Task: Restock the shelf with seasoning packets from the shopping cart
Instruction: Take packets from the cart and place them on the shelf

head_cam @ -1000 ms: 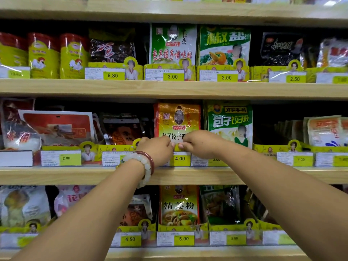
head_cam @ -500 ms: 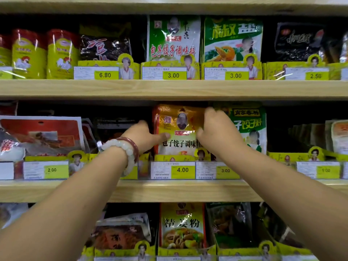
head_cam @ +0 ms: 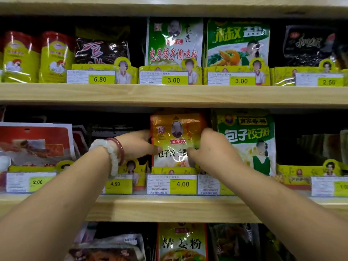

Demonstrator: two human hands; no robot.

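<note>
An orange-and-white seasoning packet (head_cam: 176, 132) stands upright in its yellow display tray on the middle shelf (head_cam: 169, 206), above the 4.00 price tag. My left hand (head_cam: 138, 145), with a white bead bracelet and a red bangle on the wrist, grips the packet's left edge, thumb on its front. On the packet's right edge my right hand (head_cam: 211, 147) grips it, fingers behind and thumb on the front. The shopping cart is out of view.
A green dumpling-seasoning packet (head_cam: 248, 142) stands right of the orange one; a red-and-white packet (head_cam: 35, 142) lies at the far left. The upper shelf (head_cam: 169, 93) carries green packets, dark packets and yellow tins. More packets (head_cam: 181, 242) fill the shelf below.
Both hands rose from the tray's front edge to the packet's sides and now hold it. My right hand has slid lower on the right edge. The view moved closer and upward.
</note>
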